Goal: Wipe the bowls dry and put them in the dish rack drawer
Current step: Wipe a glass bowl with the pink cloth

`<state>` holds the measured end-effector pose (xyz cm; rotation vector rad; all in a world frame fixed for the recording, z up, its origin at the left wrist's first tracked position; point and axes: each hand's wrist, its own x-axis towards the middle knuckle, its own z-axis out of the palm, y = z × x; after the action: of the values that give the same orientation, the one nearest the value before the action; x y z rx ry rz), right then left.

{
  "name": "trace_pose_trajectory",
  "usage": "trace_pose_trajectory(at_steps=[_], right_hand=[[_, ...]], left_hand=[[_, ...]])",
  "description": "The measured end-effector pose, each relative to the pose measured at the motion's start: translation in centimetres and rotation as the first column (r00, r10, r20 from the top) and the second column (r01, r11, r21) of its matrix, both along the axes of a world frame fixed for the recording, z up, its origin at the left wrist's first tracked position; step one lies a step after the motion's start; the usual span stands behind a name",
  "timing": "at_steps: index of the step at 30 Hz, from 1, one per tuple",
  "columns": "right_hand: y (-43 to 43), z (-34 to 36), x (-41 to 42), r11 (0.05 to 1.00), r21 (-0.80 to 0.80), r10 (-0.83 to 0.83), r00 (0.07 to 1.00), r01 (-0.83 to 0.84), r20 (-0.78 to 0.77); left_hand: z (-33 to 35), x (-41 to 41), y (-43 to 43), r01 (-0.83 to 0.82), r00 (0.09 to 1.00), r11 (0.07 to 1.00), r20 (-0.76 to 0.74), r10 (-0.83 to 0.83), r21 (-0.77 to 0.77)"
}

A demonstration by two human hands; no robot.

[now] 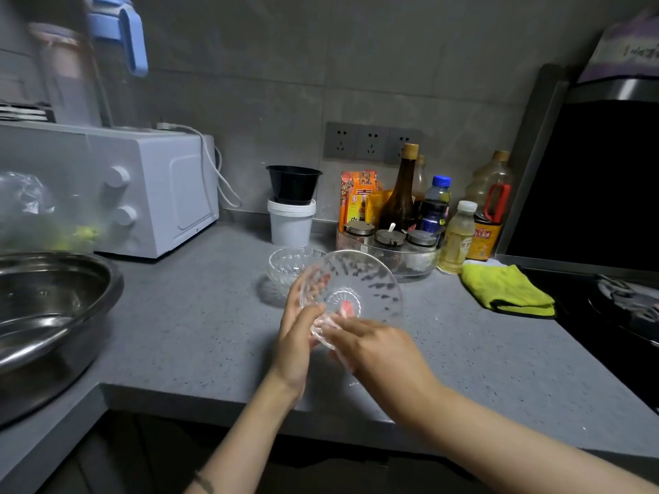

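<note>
Left hand (296, 338) and right hand (379, 351) both clamped on clear ribbed glass bowl (360, 279), tilted between them above grey surface (199, 336). Looks slick, rigid, breakable; best held by rim, firmly.

left forearm (249, 422): bare to the frame edge | thin dark band (204, 481) across it near the lower edge, perhaps a bracelet or hair tie, too blurred to tell | right forearm (499, 433): bare | left grip (297, 336), right grip (378, 347): bare

home kitchen | grey countertop (199, 315) | microwave (149, 194) | sauce bottles (403, 194) | black stove (606, 308)
</note>
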<state>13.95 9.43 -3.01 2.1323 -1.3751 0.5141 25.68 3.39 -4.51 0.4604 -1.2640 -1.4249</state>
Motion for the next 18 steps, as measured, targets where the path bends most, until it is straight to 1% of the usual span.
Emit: trace_pose_trajectory(at_steps=[1, 2, 4, 6, 7, 8, 10, 11, 13, 15, 16, 17, 18], right_hand=[[-0.1, -0.3, 0.1, 1.0, 0.009, 0.027, 1.0, -0.027, 0.005], [0.0, -0.4, -0.2, 0.997, 0.017, 0.078, 0.996, -0.077, -0.051], [0.2, 0.1, -1.5, 0.988, 0.041, 0.151, 0.961, -0.146, -0.23], [0.1, 1.2, -3.0, 0.994, 0.007, 0.103, 0.917, -0.109, -0.384], [0.1, 1.6, -3.3, 0.997, -0.017, 0.06, 0.907, -0.074, -0.416], [0.1, 1.7, -3.3, 0.999, -0.034, 0.019, 0.91, -0.036, -0.415], [0.0, 0.9, -2.4, 0.999, -0.026, -0.028, 0.938, 0.02, -0.346], [0.0, 0.7, -1.7, 0.999, 0.014, -0.031, 0.961, 0.037, -0.276], [0.2, 0.8, -0.1, 0.993, 0.1, -0.058, 0.998, 0.061, -0.032], [0.3, 1.2, 0.8, 0.986, 0.166, -0.067, 0.971, 0.029, 0.231], [0.3, 1.1, 1.0, 0.981, 0.196, -0.053, 0.951, -0.008, 0.305], [0.3, 0.8, 1.0, 0.977, 0.205, -0.018, 0.952, -0.048, 0.306], [0.4, 0.5, 0.8, 0.977, 0.198, 0.026, 0.969, -0.077, 0.246]], left_hand=[[0.0, 0.0, 0.0, -0.011, 1.0, 1.0, -0.005, 0.012, 0.014], [0.0, 0.2, -0.1, -0.025, 1.0, 1.0, 0.001, 0.025, 0.017], [0.3, 0.9, -0.6, -0.051, 0.998, 0.999, 0.043, 0.051, 0.002], [0.7, 1.6, -1.1, -0.059, 0.993, 0.997, 0.097, 0.063, -0.04], [0.8, 1.7, -1.2, -0.057, 0.992, 0.997, 0.111, 0.062, -0.047], [0.9, 1.7, -1.1, -0.042, 0.994, 0.998, 0.101, 0.046, -0.04], [1.0, 1.4, -0.9, -0.001, 0.999, 1.0, 0.051, 0.002, -0.023], [1.0, 1.1, -0.7, 0.02, 1.0, 1.0, 0.022, -0.02, -0.017], [0.9, 0.3, 0.1, 0.012, 1.0, 1.0, 0.016, -0.012, -0.025], [0.4, -0.6, 0.8, -0.025, 0.999, 1.0, 0.027, 0.026, -0.013], [0.2, -0.9, 0.9, -0.053, 0.999, 0.999, 0.01, 0.053, 0.007], [0.2, -1.1, 1.0, -0.082, 0.997, 0.996, -0.003, 0.082, 0.019], [0.2, -1.1, 0.9, -0.115, 0.993, 0.993, -0.006, 0.115, 0.014]])
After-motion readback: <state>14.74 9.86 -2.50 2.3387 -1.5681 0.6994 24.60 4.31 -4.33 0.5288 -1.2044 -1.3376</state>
